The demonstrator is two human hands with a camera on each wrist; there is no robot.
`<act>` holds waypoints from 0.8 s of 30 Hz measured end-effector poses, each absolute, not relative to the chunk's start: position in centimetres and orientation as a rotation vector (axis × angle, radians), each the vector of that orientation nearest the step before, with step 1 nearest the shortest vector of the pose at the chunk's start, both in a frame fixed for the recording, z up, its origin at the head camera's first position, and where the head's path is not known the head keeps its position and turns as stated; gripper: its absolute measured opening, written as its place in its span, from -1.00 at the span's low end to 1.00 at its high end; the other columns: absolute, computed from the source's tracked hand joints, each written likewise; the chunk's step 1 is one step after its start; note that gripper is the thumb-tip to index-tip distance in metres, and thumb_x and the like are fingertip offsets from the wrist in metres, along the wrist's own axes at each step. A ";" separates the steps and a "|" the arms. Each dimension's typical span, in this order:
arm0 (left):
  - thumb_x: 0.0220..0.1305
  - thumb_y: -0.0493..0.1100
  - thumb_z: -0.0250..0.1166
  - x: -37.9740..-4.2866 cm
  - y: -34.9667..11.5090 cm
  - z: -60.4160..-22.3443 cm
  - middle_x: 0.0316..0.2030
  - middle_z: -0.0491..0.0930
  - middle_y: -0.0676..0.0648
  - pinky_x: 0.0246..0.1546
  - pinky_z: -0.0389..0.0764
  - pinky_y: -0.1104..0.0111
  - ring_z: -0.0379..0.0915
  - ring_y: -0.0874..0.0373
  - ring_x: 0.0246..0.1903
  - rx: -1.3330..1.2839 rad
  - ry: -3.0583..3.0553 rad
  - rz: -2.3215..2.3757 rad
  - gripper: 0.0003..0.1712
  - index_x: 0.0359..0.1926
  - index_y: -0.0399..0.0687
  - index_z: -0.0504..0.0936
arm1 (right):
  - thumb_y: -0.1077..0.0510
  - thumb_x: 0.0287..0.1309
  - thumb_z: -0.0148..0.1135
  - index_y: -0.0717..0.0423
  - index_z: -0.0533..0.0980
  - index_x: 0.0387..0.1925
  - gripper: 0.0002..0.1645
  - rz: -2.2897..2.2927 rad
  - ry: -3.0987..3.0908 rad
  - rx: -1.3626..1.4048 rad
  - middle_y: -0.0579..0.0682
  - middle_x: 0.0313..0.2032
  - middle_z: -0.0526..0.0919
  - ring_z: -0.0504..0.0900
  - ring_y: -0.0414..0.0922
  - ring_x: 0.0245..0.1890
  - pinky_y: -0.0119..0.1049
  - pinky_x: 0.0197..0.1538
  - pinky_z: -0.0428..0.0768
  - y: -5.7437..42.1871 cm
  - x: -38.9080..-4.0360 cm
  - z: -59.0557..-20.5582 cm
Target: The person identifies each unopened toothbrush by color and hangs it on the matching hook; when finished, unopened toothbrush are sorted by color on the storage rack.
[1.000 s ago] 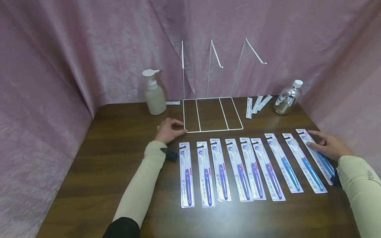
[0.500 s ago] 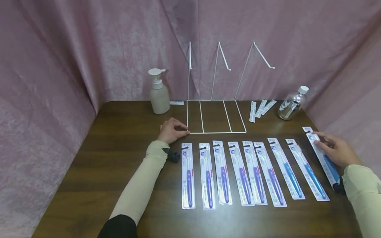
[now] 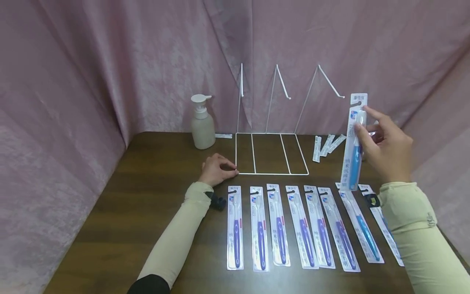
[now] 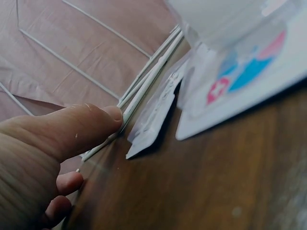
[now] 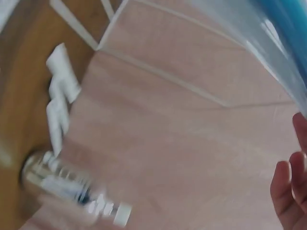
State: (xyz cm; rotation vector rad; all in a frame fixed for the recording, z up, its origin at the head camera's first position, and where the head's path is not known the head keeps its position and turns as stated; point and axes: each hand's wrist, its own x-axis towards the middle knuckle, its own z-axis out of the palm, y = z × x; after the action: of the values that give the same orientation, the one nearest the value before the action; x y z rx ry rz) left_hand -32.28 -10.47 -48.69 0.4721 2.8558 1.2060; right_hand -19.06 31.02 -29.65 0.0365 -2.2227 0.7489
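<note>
My right hand [image 3: 391, 145] pinches a packaged toothbrush [image 3: 355, 163] with a blue handle between thumb and fingers. It is lifted off the table, nearly upright, right of the white wire display rack [image 3: 273, 174]. In the right wrist view only part of the blue toothbrush pack [image 5: 288, 33] shows, at the upper right, near the fingertips. At the rack's front left corner, my left hand [image 3: 216, 169] pinches the wire; the left wrist view has the thumb [image 4: 91, 125] against it. Three bare prongs slant forward from the rack's uprights, the right prong [image 3: 331, 83] closest to the lifted pack.
A row of packaged toothbrushes lies in front of the rack, several purple [image 3: 280, 237] and two blue [image 3: 365, 234]. A pump bottle [image 3: 203, 130] stands left of the rack. Small white packets [image 3: 327, 145] lie to its right. The clear bottle [image 5: 62, 179] shows in the right wrist view.
My right hand has picked the rightmost blue toothbrush pack up from the table and carried it up and left toward the rack. The left hand stays at the rack's corner.
</note>
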 end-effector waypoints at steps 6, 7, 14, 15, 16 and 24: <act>0.12 0.12 0.62 -32.0 -9.6 -49.0 0.12 0.55 -0.08 0.24 0.18 -0.07 0.35 -0.13 0.21 0.485 2.860 1.215 -0.78 -0.23 0.25 0.86 | 0.07 0.37 0.42 -0.30 0.59 0.36 -0.44 0.802 -2.152 0.040 0.27 -0.20 0.79 0.48 -0.62 -0.47 -0.68 -0.31 0.41 29.4 -21.7 -29.7; 0.12 0.13 0.62 -32.0 -9.5 -49.0 0.11 0.55 -0.08 0.24 0.18 -0.07 0.36 -0.13 0.21 0.494 2.865 1.218 -0.78 -0.23 0.25 0.86 | 0.08 0.36 0.43 -0.28 0.60 0.35 -0.45 0.806 -2.146 0.043 0.27 -0.22 0.78 0.48 -0.62 -0.47 -0.69 -0.31 0.41 29.4 -22.1 -29.8; 0.11 0.14 0.63 -32.0 -8.1 -49.0 0.06 0.55 -0.03 0.26 0.19 -0.06 0.37 -0.11 0.18 0.542 2.859 1.232 -0.79 -0.26 0.28 0.85 | 0.06 0.37 0.43 -0.17 0.60 0.34 -0.47 0.837 -2.154 -0.032 0.25 -0.18 0.80 0.47 -0.62 -0.52 -0.71 -0.38 0.40 29.9 -24.0 -30.7; 0.11 0.14 0.63 -32.0 -7.9 -49.0 0.05 0.54 -0.03 0.26 0.19 -0.06 0.37 -0.11 0.18 0.540 2.852 1.235 -0.80 -0.27 0.28 0.85 | 0.03 0.37 0.42 -0.13 0.60 0.33 -0.48 0.836 -2.156 -0.051 0.23 -0.16 0.81 0.47 -0.61 -0.52 -0.70 -0.39 0.39 30.0 -24.5 -30.9; 0.11 0.14 0.63 -31.8 -7.8 -49.0 0.05 0.54 -0.03 0.26 0.18 -0.06 0.37 -0.11 0.18 0.538 2.845 1.239 -0.81 -0.29 0.29 0.85 | 0.01 0.38 0.42 -0.10 0.61 0.32 -0.49 0.838 -2.157 -0.069 0.21 -0.13 0.81 0.46 -0.60 -0.52 -0.69 -0.39 0.39 30.1 -25.0 -31.0; 0.11 0.15 0.63 -30.4 -7.7 -49.9 0.05 0.55 -0.01 0.25 0.18 -0.07 0.37 -0.10 0.15 0.598 2.832 1.229 -0.82 -0.33 0.34 0.82 | -0.11 0.29 0.49 0.00 0.65 0.15 -0.51 0.772 -2.144 -0.215 0.02 -0.03 0.82 0.57 -0.40 -0.44 -0.39 -0.23 0.37 30.9 -30.4 -31.4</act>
State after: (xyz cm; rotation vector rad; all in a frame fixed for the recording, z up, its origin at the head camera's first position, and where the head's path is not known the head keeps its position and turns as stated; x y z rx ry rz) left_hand -30.41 -7.68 -49.88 0.5984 2.8323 1.2289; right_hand -30.39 30.92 -31.36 -0.2153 -2.1436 0.7722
